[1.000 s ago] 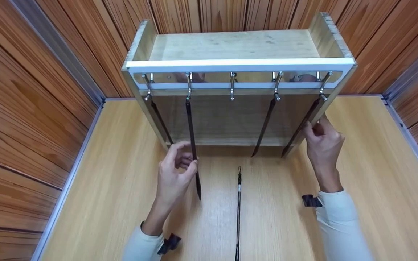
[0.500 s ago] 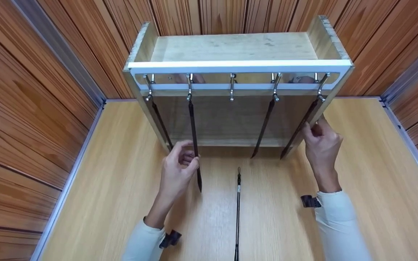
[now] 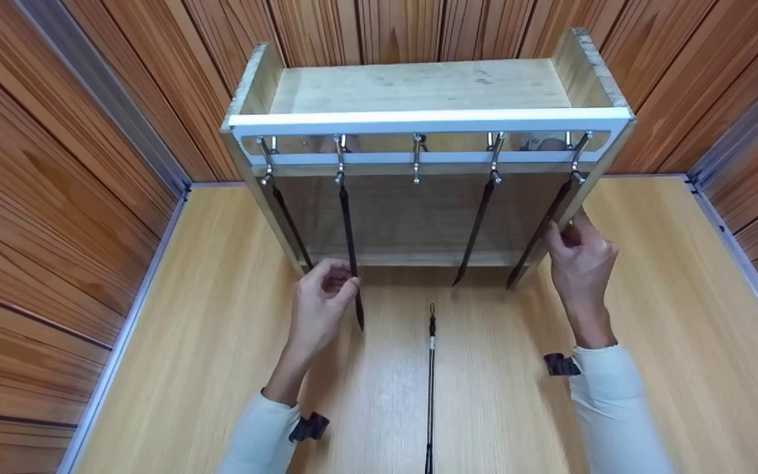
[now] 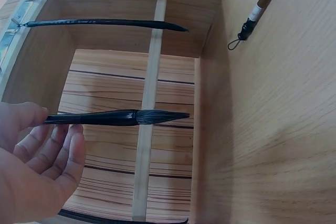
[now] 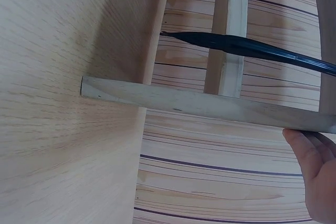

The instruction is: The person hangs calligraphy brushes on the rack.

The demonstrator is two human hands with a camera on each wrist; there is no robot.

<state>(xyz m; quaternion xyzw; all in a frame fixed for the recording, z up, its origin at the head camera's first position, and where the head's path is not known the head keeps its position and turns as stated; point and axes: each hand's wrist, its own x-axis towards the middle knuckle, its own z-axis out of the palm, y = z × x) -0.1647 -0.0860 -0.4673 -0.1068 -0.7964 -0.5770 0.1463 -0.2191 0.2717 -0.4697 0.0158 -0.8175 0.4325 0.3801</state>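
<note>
My left hand (image 3: 323, 296) pinches the handle of a dark calligraphy brush (image 3: 347, 230) between thumb and fingers. That brush hangs from the second hook from the left, and its pointed bristles show below my fingers in the left wrist view. My right hand (image 3: 583, 270) grips the right side board of a wooden shelf (image 3: 425, 82), beside the brush on the rightmost hook (image 3: 540, 237). In the right wrist view, the fingertips (image 5: 296, 137) lie against the board's edge (image 5: 184, 100). More brushes hang from the leftmost hook (image 3: 292, 227) and the fourth hook (image 3: 476, 230).
A white rail (image 3: 431, 122) with several metal hooks runs across the shelf's front; the middle hook (image 3: 417, 161) bears nothing. Another brush with a cord loop (image 3: 431, 382) lies on the wooden table (image 3: 484, 408). Wood-plank walls (image 3: 56, 230) stand behind and at both sides.
My left hand has moved slightly forward with the brush, whose lower tip has swung toward the shelf. The shelf's right end has shifted a little left with my right hand still on it.
</note>
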